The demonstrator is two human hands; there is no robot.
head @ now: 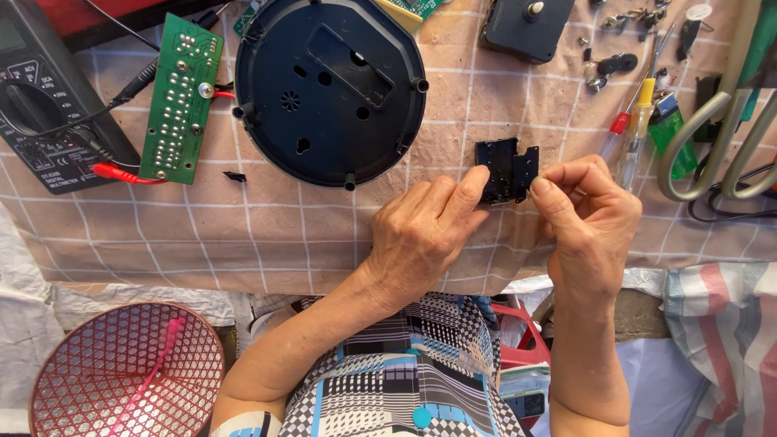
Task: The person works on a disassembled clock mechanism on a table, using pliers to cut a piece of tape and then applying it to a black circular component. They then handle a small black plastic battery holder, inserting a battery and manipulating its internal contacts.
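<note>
The left hand (425,235) covers the lower left corner of the small black plastic part (507,170), and the right hand (587,218) hides its right edge. At the cloth's far edge, the black square clock movement (526,26) and the multimeter (44,97) are cut off. The small screws (639,18) near the far right corner are perhaps too tiny to tell apart.
</note>
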